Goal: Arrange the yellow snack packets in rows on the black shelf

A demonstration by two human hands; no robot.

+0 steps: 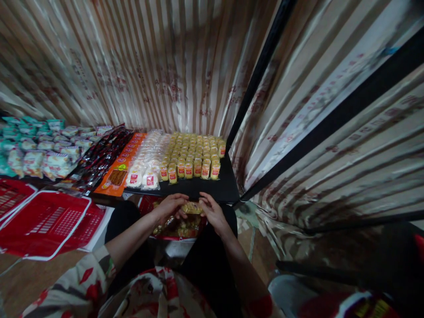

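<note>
Between my two hands is a small yellow snack pack (192,207) in clear wrapping, held above a red basket (190,239) between my knees. My left hand (170,206) has its fingers closed on the pack's left end. The fingers of my right hand (212,212) close on its right end. More yellow packs (188,230) lie in the basket below, partly hidden by my hands. Just beyond, rows of like yellow packs (197,165) with red labels stand on a black table (228,179).
Left of the yellow rows lie white packs (150,176), an orange bag (112,181), dark shiny packets (89,163), and white and green packs (54,165). Red baskets (62,216) with white handles sit at left. Striped sheeting (159,66) hangs behind, with black poles (256,84) at right.
</note>
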